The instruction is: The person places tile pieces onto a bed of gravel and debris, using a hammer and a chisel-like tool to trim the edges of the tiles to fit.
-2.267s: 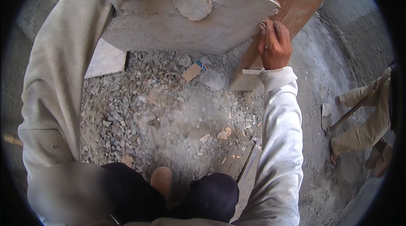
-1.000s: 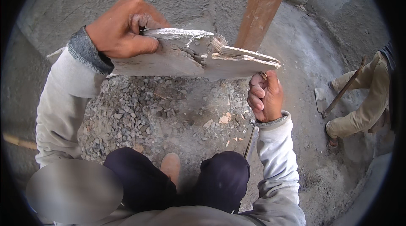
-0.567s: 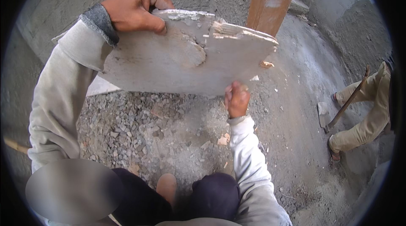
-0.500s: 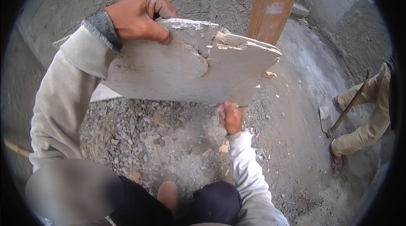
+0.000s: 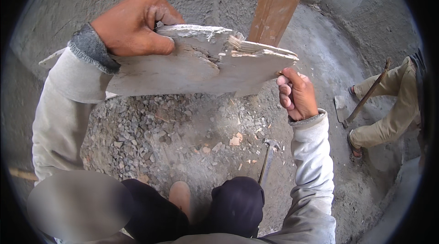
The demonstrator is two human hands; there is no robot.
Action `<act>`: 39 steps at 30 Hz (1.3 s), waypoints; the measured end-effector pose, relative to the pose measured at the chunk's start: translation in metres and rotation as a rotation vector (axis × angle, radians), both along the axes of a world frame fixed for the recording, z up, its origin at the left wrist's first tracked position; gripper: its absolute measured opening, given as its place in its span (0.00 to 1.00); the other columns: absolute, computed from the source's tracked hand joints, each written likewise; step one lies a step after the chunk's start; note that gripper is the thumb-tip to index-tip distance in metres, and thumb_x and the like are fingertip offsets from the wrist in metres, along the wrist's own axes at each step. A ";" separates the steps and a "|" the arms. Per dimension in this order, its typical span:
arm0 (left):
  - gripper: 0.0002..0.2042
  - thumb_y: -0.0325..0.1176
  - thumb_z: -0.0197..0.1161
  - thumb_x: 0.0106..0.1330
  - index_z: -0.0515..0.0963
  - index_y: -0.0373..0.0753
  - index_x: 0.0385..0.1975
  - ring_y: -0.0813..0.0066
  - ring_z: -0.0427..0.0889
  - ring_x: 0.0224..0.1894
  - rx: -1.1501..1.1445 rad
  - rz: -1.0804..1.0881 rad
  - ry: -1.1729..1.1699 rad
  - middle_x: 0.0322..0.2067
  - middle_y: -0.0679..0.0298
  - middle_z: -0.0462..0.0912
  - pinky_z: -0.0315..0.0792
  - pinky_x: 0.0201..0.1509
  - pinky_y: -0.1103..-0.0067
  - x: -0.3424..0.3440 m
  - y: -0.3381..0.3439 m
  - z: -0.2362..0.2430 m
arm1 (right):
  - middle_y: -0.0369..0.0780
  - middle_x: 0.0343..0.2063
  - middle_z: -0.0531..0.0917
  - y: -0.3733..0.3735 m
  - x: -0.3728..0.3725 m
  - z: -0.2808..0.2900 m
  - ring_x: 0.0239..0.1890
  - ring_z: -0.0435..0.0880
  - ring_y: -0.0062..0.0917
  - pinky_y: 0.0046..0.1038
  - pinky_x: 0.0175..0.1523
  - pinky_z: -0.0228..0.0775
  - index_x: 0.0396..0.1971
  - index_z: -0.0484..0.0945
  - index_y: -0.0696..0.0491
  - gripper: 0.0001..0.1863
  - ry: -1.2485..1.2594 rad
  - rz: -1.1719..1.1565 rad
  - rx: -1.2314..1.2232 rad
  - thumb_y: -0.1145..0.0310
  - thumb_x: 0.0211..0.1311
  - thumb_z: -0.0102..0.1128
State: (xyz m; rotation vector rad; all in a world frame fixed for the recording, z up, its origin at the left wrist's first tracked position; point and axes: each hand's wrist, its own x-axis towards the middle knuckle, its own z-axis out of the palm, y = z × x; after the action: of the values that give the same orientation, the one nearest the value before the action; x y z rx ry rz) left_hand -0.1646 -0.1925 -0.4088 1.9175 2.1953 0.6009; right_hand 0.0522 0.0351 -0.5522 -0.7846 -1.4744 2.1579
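Soft daylight pales the right sleeve (image 5: 314,157), with oval blur lower left and black rim.

Left hand (image 5: 135,27) grips, thumb (image 5: 157,44) foremost; right hand (image 5: 299,95) (lower) pinches, fingers (image 5: 285,90) curled.

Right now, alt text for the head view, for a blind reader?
A person's left hand grips the rough top edge of a grey board; the curled right hand is near its right end. Below are gravel and a hammer; a brown beam rises beyond, and another person's legs show at right beside a long-handled tool.
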 end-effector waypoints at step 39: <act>0.10 0.28 0.60 0.40 0.78 0.28 0.22 0.81 0.68 0.16 -0.096 -0.006 -0.045 0.14 0.67 0.73 0.67 0.22 0.81 0.009 0.007 0.004 | 0.42 0.13 0.73 0.035 0.014 -0.030 0.11 0.70 0.28 0.28 0.18 0.64 0.20 0.74 0.61 0.16 0.175 0.180 1.154 0.65 0.63 0.50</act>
State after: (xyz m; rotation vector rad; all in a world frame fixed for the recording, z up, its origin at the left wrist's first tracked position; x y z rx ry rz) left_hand -0.1552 -0.1858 -0.4046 1.8440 2.1498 0.5231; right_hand 0.0664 0.0700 -0.5823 -0.0360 -2.3007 1.0500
